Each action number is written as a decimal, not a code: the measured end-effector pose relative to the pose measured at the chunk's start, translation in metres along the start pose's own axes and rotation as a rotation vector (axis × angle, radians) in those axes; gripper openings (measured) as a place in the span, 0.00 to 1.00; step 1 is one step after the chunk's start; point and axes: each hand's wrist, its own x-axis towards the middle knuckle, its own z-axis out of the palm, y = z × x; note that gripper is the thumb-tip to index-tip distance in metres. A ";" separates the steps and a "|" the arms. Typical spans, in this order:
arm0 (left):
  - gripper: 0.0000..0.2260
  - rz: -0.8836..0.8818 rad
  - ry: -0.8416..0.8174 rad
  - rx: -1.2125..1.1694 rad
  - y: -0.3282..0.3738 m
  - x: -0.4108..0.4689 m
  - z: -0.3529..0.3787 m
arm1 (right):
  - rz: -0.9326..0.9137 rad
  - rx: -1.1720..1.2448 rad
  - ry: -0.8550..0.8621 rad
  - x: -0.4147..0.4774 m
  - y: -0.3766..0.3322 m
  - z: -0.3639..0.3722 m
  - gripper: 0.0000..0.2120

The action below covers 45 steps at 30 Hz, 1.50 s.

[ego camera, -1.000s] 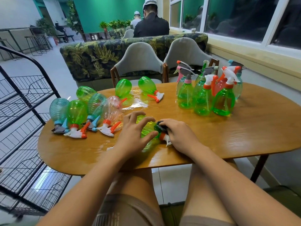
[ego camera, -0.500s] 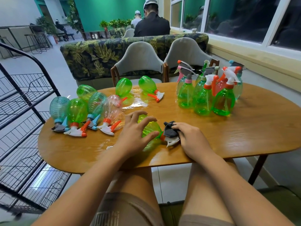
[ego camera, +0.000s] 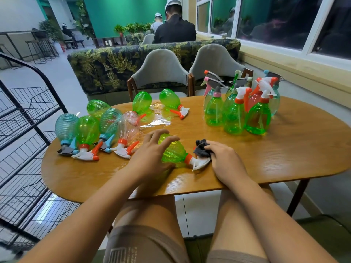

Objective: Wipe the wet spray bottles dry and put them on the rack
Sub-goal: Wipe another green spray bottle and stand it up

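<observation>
A green spray bottle with an orange collar and white trigger lies on its side near the front of the wooden table. My left hand grips its body, fingers spread and curled over it. My right hand holds a dark grey cloth against the bottle's trigger head. Several more bottles lie wet on the table's left side. Several bottles stand upright at the back right. A black wire rack stands left of the table.
Puddles of water shine on the table around the lying bottles. Two grey chairs and a leaf-patterned sofa stand behind the table. People sit further back. A window runs along the right wall.
My right hand has slid right along the bottle, off the neck, taking the cloth to the trigger head. The white trigger now shows. My left hand stays on the bottle's body.
</observation>
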 end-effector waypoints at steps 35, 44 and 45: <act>0.31 -0.240 0.259 -0.835 0.017 -0.003 0.035 | 0.041 0.071 -0.043 -0.009 -0.011 -0.013 0.22; 0.35 -0.204 0.308 -0.752 0.012 -0.004 0.040 | 0.080 0.268 0.074 -0.005 -0.025 -0.019 0.22; 0.35 -0.206 0.311 -0.748 0.013 -0.004 0.040 | 0.079 0.300 0.110 -0.003 -0.031 -0.022 0.22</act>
